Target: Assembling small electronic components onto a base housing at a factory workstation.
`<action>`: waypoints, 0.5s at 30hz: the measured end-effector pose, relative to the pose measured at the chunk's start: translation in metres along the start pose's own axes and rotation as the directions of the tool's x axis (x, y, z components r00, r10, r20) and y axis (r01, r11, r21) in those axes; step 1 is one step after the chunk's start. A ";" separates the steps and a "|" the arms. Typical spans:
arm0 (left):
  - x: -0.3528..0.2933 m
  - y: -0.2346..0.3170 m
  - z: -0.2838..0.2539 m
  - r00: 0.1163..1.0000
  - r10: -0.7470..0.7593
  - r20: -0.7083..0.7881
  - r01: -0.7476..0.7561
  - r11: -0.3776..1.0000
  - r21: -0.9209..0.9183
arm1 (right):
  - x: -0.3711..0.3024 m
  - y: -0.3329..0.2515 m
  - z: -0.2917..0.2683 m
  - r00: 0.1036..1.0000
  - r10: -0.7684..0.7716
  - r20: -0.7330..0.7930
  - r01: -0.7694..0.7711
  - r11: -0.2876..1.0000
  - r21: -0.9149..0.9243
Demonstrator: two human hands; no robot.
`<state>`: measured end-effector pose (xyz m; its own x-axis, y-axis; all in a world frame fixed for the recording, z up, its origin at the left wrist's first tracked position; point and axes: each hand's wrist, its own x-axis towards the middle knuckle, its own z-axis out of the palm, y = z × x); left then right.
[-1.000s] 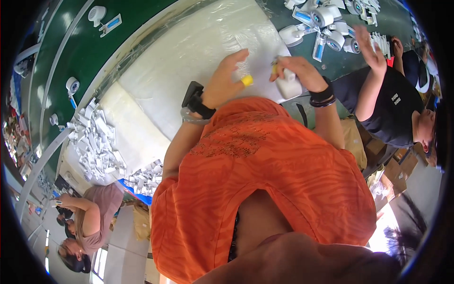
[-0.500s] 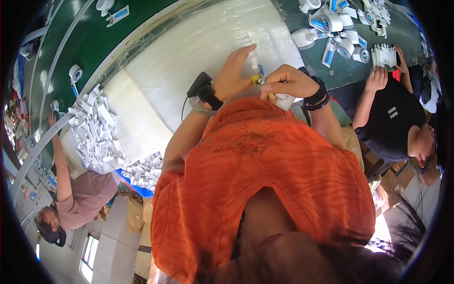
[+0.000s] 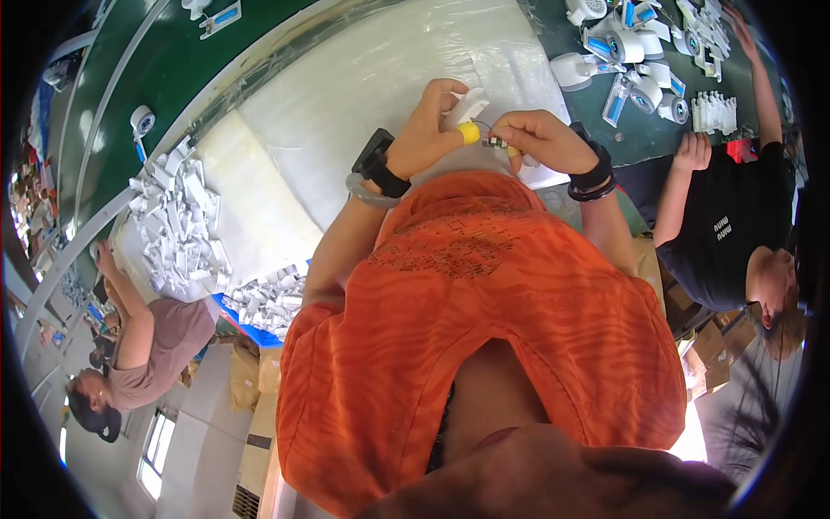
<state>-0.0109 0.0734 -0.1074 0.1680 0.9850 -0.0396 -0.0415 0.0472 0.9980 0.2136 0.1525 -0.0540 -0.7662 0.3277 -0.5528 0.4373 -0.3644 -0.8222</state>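
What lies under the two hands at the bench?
A white foam sheet lies under the left hand and right hand; the orange shirt covers its near edge.

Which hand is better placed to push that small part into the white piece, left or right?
Right, probably. The right hand already pinches the small part at its fingertips, close beside the white piece. The left hand is wrapped around that piece, steadying it above the white mat.

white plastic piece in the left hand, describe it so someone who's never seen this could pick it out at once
Start at the white foam sheet covering the bench ahead of the orange shirt. At its near edge the left hand is raised; the white plastic piece sticks up from its fingers. Unlike the loose white parts heaped far left, it is held, just above a yellow fingertip cover.
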 end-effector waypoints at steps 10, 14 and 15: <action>-0.012 0.044 -0.004 0.902 -0.391 0.182 0.431 0.801 -0.415 | -0.001 0.001 0.026 0.833 -0.461 -0.306 0.300 0.840 -0.451; -0.009 0.042 0.006 0.910 -0.414 -0.005 0.357 0.792 -0.495 | 0.008 0.001 0.041 0.528 -0.710 -0.466 0.224 0.646 -0.730; -0.010 0.042 0.006 0.911 -0.413 -0.005 0.357 0.792 -0.495 | 0.009 0.001 0.044 0.481 -0.710 -0.515 0.218 0.666 -0.714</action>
<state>-0.0079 0.0646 -0.0646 0.1656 0.8781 -0.4488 -0.4602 0.4713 0.7524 0.1866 0.1166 -0.0540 -0.4361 0.8651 0.2477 0.4603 0.4510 -0.7647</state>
